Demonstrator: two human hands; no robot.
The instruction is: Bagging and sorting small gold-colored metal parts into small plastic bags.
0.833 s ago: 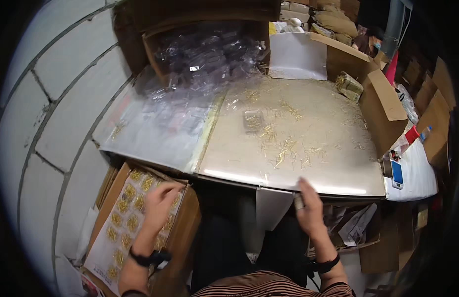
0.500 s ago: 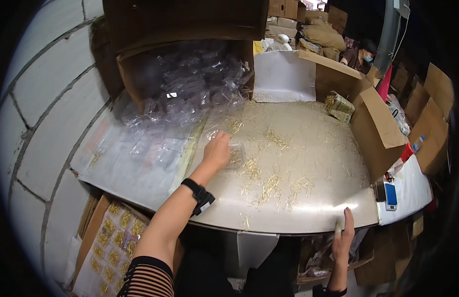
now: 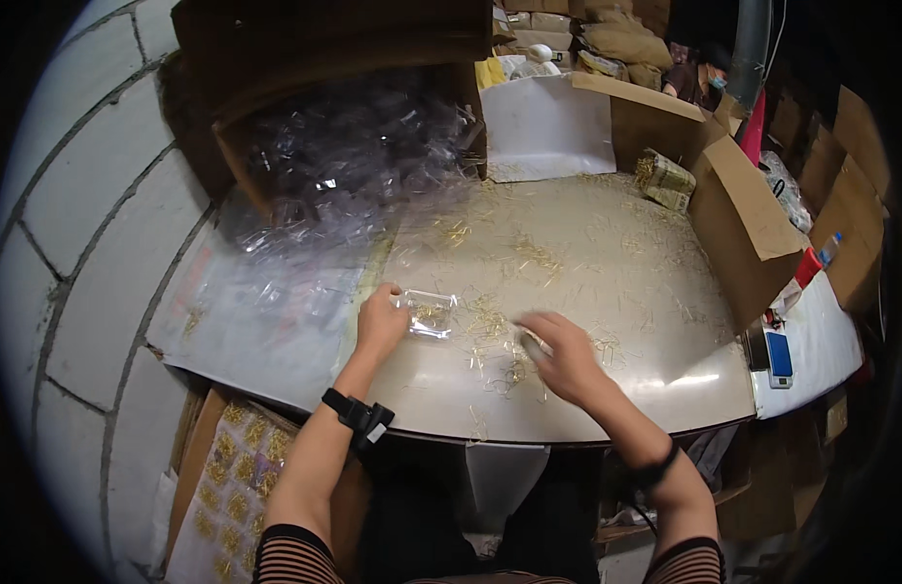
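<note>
My left hand (image 3: 381, 321) is closed on the left edge of a small clear plastic box (image 3: 432, 331), which is at the middle of the table. Some gold-coloured bits show in or through the box. Over the scattered thin gold wire pieces (image 3: 486, 316), right of the box, hovers my right hand (image 3: 565, 362). Its fingers point left, with thumb and forefinger apart and nothing visible between them. A greyish cover is on the right thumb. The pieces look like small bent pins or hooks; their exact kind is too small to tell.
A heap of clear plastic boxes (image 3: 349, 161) spills from a cardboard carton at the back left. Cardboard walls (image 3: 753, 200) edge the right side, near a blue-topped scale (image 3: 779, 356). Packed gold bundles (image 3: 239, 472) lie in a carton below left. A person (image 3: 699, 78) is far right.
My left hand has drawn the clear box nearer and slightly left. My right hand has come up from the table's front right edge to above the gold pieces. The view has shifted a little.
</note>
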